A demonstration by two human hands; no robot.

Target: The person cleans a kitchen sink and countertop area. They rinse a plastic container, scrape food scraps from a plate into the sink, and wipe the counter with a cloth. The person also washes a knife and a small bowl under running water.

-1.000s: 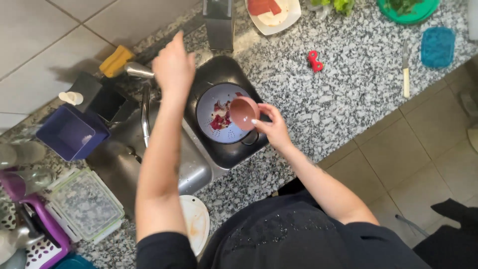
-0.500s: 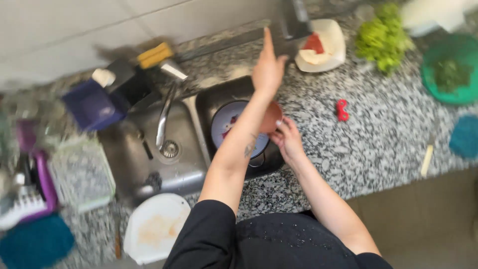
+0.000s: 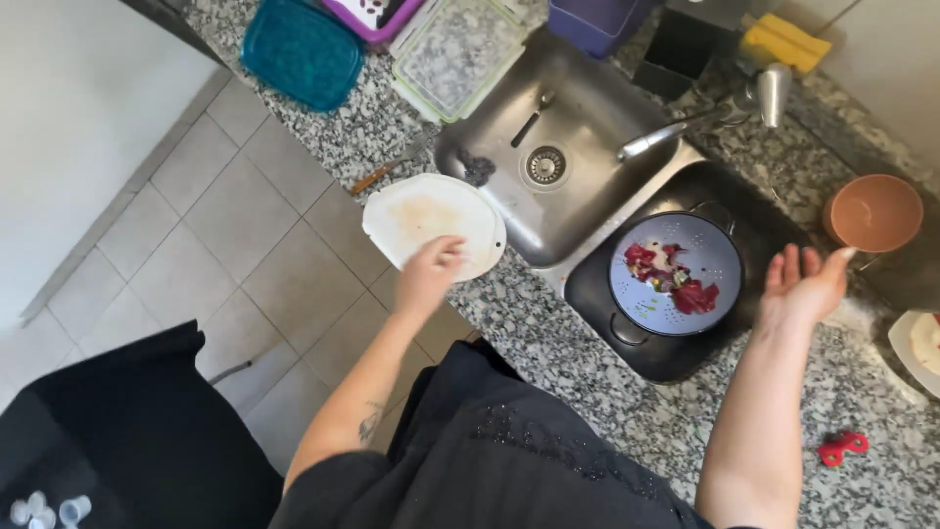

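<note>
My left hand (image 3: pixel 431 272) reaches down to a round white cutting board (image 3: pixel 423 214) that overhangs the counter's edge beside the steel sink (image 3: pixel 578 201). Its fingers curl over the board's near rim. My right hand (image 3: pixel 803 286) hovers open, fingers spread, to the right of a grey-blue colander (image 3: pixel 710 257) that holds red vegetable scraps and sits in the black basin (image 3: pixel 597 294). A brown cup (image 3: pixel 873 212) stands just beyond my right fingertips; one fingertip is at its handle.
A faucet (image 3: pixel 654 141) swings over the sink. A teal lid (image 3: pixel 304 49), a clear container (image 3: pixel 460 51), a purple tub (image 3: pixel 595 20) and a yellow sponge (image 3: pixel 788 41) lie behind. A wooden-handled knife (image 3: pixel 384 173), a red clip (image 3: pixel 842 449) and a white plate (image 3: pixel 918 345) rest on the granite.
The view swung round. My left hand came back from the far wall to the white board. My right hand let go of the brown cup, which now stands on the counter.
</note>
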